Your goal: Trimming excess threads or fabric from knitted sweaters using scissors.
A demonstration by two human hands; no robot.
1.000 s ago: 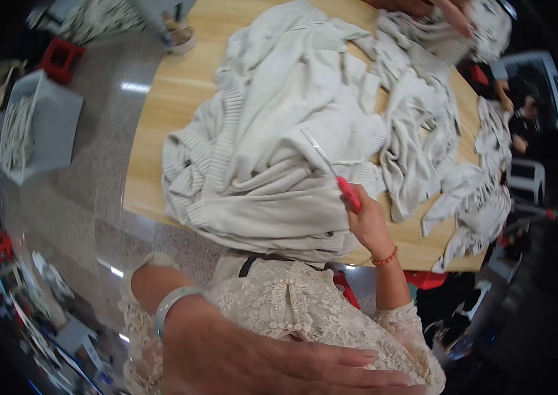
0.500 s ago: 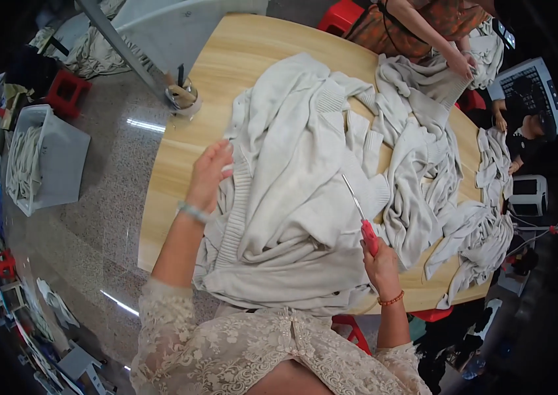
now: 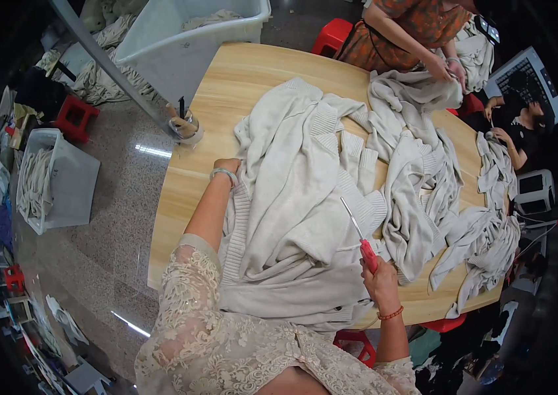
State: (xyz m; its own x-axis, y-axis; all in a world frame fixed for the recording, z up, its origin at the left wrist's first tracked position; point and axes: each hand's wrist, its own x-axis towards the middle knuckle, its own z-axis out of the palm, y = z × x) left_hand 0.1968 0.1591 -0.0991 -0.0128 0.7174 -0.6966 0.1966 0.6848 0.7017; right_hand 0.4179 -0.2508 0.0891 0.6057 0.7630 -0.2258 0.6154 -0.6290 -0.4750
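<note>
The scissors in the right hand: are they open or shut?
Shut, as far as it shows: the scissors appear as one thin bar above the red handle in the right hand, over the sweater.

I am counting one round wooden table [image 3: 272, 69] carrying a heap of cream knitted garments [image 3: 305, 217], too tangled to number. I am seeing one pair of red-handled scissors [image 3: 362, 240], two white plastic bins [image 3: 75, 187], at least four red stools [image 3: 76, 118], one cup [image 3: 186, 126] at the table's edge, and two other people [image 3: 424, 33] working at the far side.
</note>
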